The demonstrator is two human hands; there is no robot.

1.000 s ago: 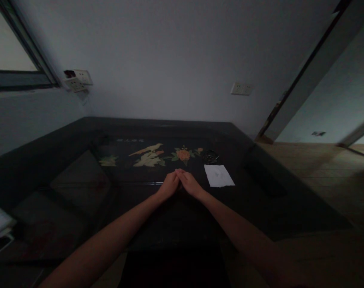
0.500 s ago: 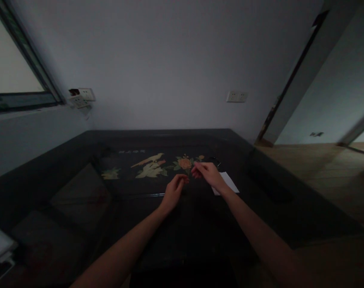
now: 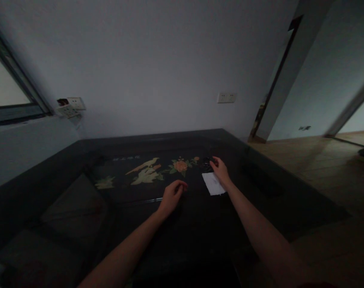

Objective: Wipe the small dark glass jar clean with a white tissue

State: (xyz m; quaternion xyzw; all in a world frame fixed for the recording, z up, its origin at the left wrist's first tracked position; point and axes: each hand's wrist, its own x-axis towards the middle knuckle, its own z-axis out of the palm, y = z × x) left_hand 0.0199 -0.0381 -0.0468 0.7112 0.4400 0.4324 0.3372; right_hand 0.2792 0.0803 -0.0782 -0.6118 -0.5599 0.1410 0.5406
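A dark object [image 3: 208, 164] is being reached for, not yet gripped, by the right hand [image 3: 221, 173], fingers apart; the left hand [image 3: 172, 196] is being rested, fingers curled.

Both forearms [image 3: 130, 252] are seen uncovered down to the frame edge. The left hand [image 3: 171, 195] and right hand [image 3: 221, 172] are bare. Finer detail is lost in the dim light.

A dark, glossy bench [image 3: 79, 208] with an inlaid bird-and-flower picture [image 3: 157, 170] carries a white paper [image 3: 212, 186] and, just beyond it, a small dark thing [image 3: 206, 163], too dim to identify.
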